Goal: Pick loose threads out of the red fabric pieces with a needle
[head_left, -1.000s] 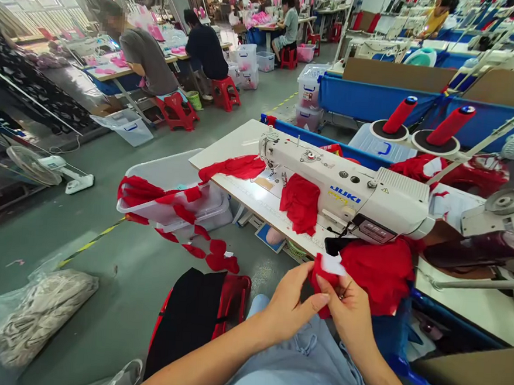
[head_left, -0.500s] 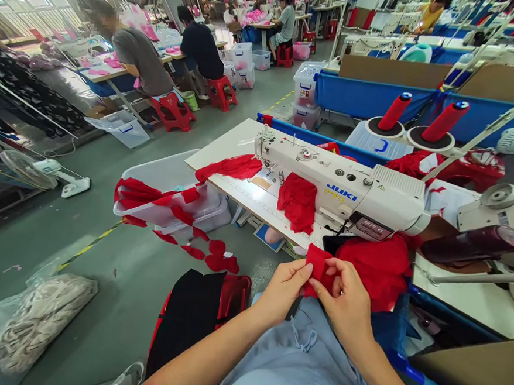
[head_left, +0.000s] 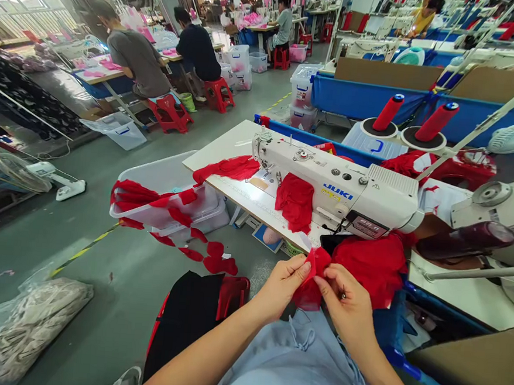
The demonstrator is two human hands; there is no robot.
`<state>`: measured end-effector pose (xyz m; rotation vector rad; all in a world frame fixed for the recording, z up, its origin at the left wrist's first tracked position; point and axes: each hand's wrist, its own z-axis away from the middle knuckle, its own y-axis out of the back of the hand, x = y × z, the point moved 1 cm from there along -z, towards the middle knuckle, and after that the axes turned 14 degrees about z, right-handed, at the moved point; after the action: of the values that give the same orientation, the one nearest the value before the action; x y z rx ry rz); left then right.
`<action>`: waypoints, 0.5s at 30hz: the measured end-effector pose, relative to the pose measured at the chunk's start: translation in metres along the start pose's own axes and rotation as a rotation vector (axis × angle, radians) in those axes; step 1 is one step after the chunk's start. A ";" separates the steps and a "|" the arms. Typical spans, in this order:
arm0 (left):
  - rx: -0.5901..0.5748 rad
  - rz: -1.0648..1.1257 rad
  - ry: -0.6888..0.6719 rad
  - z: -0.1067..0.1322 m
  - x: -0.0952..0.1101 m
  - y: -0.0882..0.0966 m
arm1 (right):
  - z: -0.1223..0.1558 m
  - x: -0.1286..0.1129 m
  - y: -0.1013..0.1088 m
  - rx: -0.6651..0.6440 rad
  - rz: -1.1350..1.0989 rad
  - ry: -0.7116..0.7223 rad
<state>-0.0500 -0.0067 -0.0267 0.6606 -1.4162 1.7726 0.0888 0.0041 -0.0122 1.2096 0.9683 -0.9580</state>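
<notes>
Your left hand (head_left: 286, 281) pinches the red piece (head_left: 309, 291) along its left side, thumb pressed on top and the fingers curled behind. Your right hand (head_left: 350, 296) has its thumb and fingertips closed on the right side of that same piece. You hold it over your lap, just in front of the near edge of the worktop (head_left: 218, 146), and its lower end hangs loose between your hands.

Close to your right hand, a red pile (head_left: 372, 268) lies bunched at the worktop's near right corner. Ahead of you stands the white machine (head_left: 340, 189), with a crumpled red cloth (head_left: 295, 202) lying on the worktop against its near side. To the left of the needle, a red chain (head_left: 227, 169) lies across the worktop, runs over its edge to the clear tub (head_left: 166, 171), and partly hangs outside it in linked pieces.

Two red spools (head_left: 389, 112) stand behind the machine. Left of your lap, black cloth (head_left: 187, 311) covers most of a red stool (head_left: 233, 296). A bag (head_left: 45, 324) lies on the floor farther left, and a fan (head_left: 66, 185) sits beyond it.
</notes>
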 end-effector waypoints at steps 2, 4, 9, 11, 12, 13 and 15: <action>0.031 0.127 0.029 -0.003 0.000 0.002 | -0.002 0.001 0.002 0.023 -0.077 -0.051; 0.078 0.275 0.046 -0.006 0.001 0.002 | -0.005 0.003 0.005 0.024 -0.163 -0.119; 0.060 0.508 0.287 -0.008 -0.003 -0.002 | -0.010 0.005 0.008 -0.019 -0.303 -0.263; -0.033 0.575 0.452 -0.006 -0.009 0.000 | -0.009 0.003 0.008 -0.034 -0.328 -0.297; -0.081 0.597 0.521 -0.004 -0.012 0.001 | -0.009 0.001 0.009 -0.047 -0.336 -0.306; -0.118 0.610 0.570 -0.002 -0.015 0.003 | -0.009 0.000 0.010 -0.065 -0.339 -0.311; -0.156 0.619 0.606 0.002 -0.017 0.004 | -0.009 -0.003 0.014 -0.117 -0.333 -0.315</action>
<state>-0.0437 -0.0130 -0.0414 -0.4326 -1.3689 2.0405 0.1001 0.0150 -0.0062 0.7820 0.9718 -1.2920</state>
